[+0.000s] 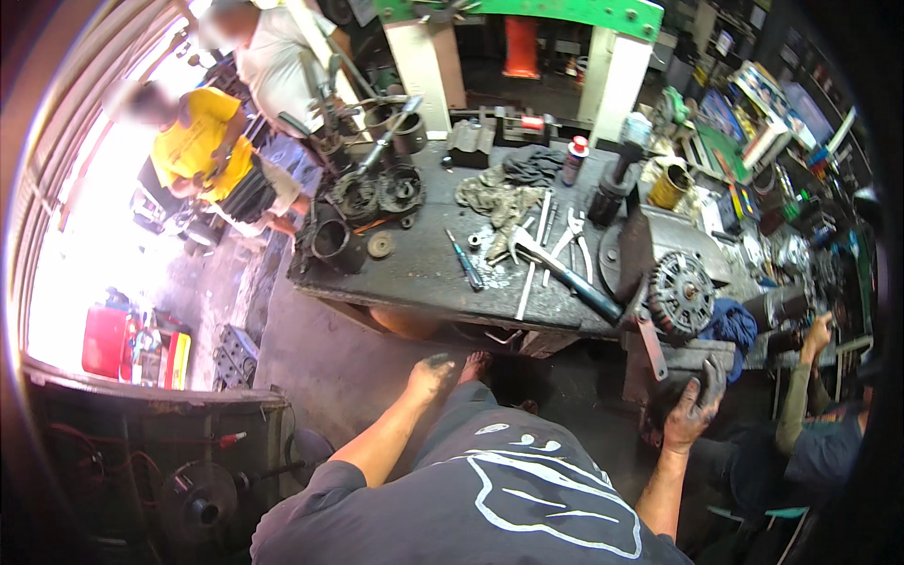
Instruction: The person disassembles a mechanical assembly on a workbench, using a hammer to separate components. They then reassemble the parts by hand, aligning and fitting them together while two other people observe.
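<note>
My left hand (430, 372) hangs below the bench with nothing in it, its blackened fingers loosely apart. My right hand (695, 405), also blackened, grips the lower front of the bench vise (659, 235). At that vise sits a round slotted metal housing (680, 306) with a central shaft, beside a flat metal bar (650, 344). A blue cloth (733, 325) is bunched to its right. Left of the vise, on the dark bench (424, 287), lie a hammer (574, 281), pliers (576, 235), a screwdriver (465, 259), metal rods and a dirty rag (494, 198).
Two co-workers stand at left, in yellow (193, 141) and white (273, 66) shirts. Another person's arm (800, 381) is at right. A dark machine (104, 471) occupies the lower left. Cylinders (330, 240), a spray can (574, 160) and a green-white press frame (518, 19) line the bench.
</note>
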